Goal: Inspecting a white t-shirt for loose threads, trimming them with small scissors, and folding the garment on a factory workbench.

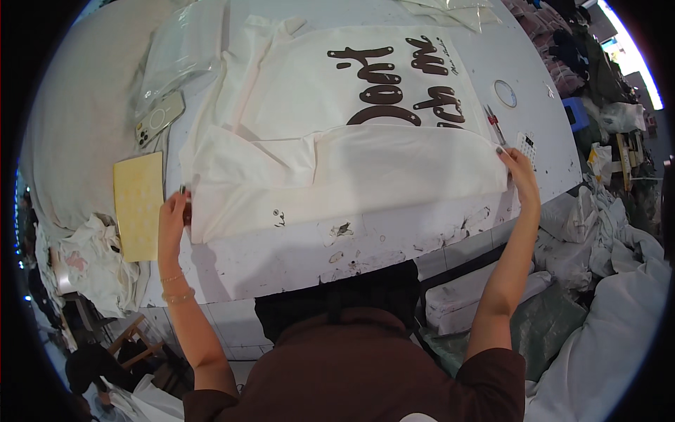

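Note:
A white T-shirt [415, 158] with large dark brown lettering lies spread on the white table, its collar end to the left. The side nearest me is folded over and covers part of the print, and a sleeve lies creased on the left of the fold. My right hand [519, 171] pinches the right end of the folded edge between thumb and fingers. At the left end of the shirt, my left hand [173, 214] is closed on the fabric's edge; its fingertips are partly hidden.
Left of the shirt are a phone [160, 118], a yellow patterned sheet [138, 204] and clear plastic bags [184, 53]. Red-handled snips [493, 121], a tape roll [505, 93] and a small white card [526, 149] lie to the right. The stained table edge [365, 264] runs before me.

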`<state>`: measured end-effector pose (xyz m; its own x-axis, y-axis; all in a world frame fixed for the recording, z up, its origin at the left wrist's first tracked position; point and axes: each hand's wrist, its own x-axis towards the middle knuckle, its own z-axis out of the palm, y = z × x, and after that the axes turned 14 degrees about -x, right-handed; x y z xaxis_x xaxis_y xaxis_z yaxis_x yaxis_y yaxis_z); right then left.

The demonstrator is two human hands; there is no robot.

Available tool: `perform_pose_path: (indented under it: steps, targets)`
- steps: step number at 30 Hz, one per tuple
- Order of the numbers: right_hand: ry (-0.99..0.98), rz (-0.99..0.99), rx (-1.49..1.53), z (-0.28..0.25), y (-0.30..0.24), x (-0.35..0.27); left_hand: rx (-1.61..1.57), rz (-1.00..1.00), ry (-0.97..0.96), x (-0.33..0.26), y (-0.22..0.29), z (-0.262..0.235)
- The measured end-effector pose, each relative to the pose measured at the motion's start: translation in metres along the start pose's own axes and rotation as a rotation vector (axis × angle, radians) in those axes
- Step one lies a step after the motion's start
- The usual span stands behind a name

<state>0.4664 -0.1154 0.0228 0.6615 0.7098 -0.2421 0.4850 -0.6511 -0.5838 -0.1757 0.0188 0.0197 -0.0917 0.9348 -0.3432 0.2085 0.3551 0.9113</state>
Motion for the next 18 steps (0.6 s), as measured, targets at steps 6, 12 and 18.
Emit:
perform_pose_path:
  steps: [6, 12, 18]
  targets:
    - [-0.120, -0.096, -0.098, -0.002, 0.005, -0.014, 0.124, 0.042, -0.211, -0.046, -0.016, -0.018]
    - [0.142, -0.265, 0.010, 0.018, 0.006, -0.027, 0.115, 0.210, 0.042, -0.061, -0.039, -0.031]
    - [0.062, -0.136, 0.203, 0.036, 0.004, -0.048, 0.203, 0.192, 0.159, -0.084, -0.054, -0.042]
